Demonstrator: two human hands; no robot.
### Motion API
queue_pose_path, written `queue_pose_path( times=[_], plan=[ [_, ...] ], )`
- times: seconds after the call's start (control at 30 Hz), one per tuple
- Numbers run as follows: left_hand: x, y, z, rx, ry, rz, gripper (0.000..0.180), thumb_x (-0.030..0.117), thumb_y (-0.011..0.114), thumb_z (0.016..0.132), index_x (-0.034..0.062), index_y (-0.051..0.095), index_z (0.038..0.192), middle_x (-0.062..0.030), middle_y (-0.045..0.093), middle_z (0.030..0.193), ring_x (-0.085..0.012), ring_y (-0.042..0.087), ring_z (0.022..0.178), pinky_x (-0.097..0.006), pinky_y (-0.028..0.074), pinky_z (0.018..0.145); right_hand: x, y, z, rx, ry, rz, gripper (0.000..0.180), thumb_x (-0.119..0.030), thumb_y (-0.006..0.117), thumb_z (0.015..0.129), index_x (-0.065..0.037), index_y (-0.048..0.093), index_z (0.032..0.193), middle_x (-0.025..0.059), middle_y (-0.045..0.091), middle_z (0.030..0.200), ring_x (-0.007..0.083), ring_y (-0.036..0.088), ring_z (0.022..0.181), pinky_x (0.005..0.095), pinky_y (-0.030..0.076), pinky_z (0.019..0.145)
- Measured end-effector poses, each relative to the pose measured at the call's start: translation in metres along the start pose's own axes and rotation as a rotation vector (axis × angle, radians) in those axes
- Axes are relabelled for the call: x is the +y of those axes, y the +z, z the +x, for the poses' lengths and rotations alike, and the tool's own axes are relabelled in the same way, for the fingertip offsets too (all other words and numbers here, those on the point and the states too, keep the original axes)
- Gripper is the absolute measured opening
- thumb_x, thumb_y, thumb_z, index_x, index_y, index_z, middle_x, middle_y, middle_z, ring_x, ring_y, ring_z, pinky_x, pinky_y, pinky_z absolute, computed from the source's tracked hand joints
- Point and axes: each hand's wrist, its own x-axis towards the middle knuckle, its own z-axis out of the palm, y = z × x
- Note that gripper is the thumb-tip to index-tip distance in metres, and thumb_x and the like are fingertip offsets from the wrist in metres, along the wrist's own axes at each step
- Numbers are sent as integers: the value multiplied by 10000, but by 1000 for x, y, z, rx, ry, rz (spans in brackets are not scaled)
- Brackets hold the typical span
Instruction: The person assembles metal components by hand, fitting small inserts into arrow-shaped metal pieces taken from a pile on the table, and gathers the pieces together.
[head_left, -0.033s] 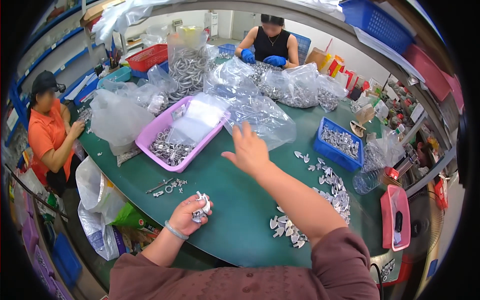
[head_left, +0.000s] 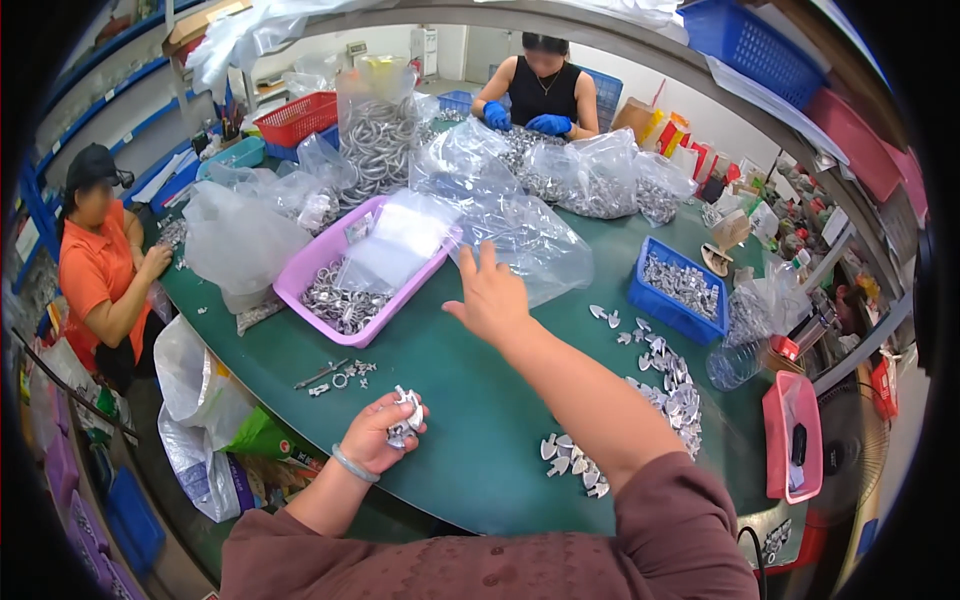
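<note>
Over the near edge of the green table, my left hand [head_left: 374,436] is closed around several small silver metal pieces [head_left: 406,418]. They look like the flat arrowhead-shaped pieces in the loose pile [head_left: 678,400] partly hidden behind my right forearm. My right hand [head_left: 494,300] reaches forward over the table with its fingers spread and nothing in it. Just beyond its fingertips lies a large clear plastic bag [head_left: 535,240]. To its left stands a lilac tub [head_left: 370,332] with metal rings and flat clear bags inside. A pen and small metal parts [head_left: 342,378] lie beyond my left hand.
A blue basket [head_left: 668,318] of small metal parts stands at the right, with a pink basket [head_left: 772,432] nearer. Filled plastic bags [head_left: 590,178] line the far side. One person in blue gloves [head_left: 548,123] works opposite; another in orange [head_left: 100,262] works at the left.
My right hand and forearm have shifted very slightly to the left. My left hand keeps its grip on the metal pieces.
</note>
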Motion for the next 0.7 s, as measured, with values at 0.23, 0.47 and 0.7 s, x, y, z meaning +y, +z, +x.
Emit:
queue_pose_path(
  times=[0.23, 0.47, 0.7],
  plan=[
    [4, 1, -20, 1, 54, 31, 122, 109, 549, 826, 66, 535, 939, -83, 593, 857, -171, 569, 692, -237, 444, 495, 52, 27, 6, -281, 235, -113, 341, -49, 555, 732, -21, 464, 1059, 171, 541, 927, 318, 601, 766, 386, 509, 614],
    [77, -8, -28, 70, 391, -31, 141, 128, 542, 830, 100, 528, 968, -62, 594, 869, -158, 574, 698, -213, 448, 467, 77, -15, -80, 185, -101, 163, 221, 34, 522, 659, -45, 477, 860, 138, 510, 828, 315, 561, 688, 394, 471, 544],
    [145, -4, 16, 183, 476, 38, 116, 141, 548, 830, 64, 539, 917, -44, 591, 821, -140, 561, 674, -211, 449, 486, 80, -51, -123, 331, -199, 373, 275, 112, 512, 660, -23, 425, 883, 179, 531, 925, 353, 547, 707, 367, 467, 580]
  ],
)
